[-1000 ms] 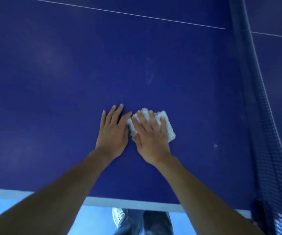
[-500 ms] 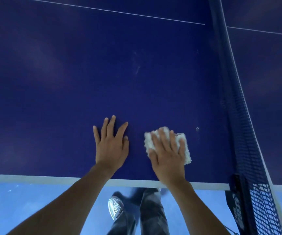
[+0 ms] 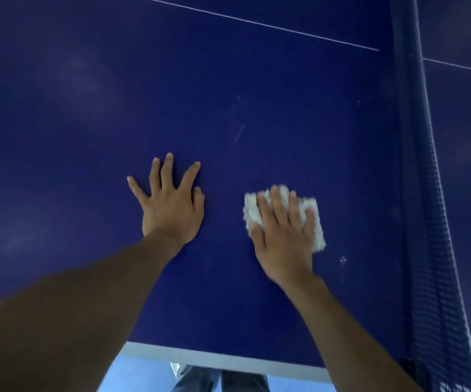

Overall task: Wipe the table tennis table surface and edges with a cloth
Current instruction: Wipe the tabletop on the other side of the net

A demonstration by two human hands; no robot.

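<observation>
The dark blue table tennis table (image 3: 228, 80) fills the view, its white near edge (image 3: 228, 360) at the bottom. A folded white cloth (image 3: 315, 219) lies flat on it right of centre. My right hand (image 3: 283, 239) presses on the cloth with straight, spread fingers. My left hand (image 3: 170, 202) rests flat on the bare surface to the left, fingers spread, apart from the cloth.
The dark net (image 3: 426, 193) runs along the right side, a short way from the cloth. A thin white centre line (image 3: 257, 22) crosses the far surface. Small white specks (image 3: 343, 260) lie right of my right wrist. My legs and a shoe (image 3: 176, 369) show below the edge.
My right hand has slid the cloth rightward, away from my left hand and nearer the net, then farther from the near edge. The left hand's fingers have spread wider.
</observation>
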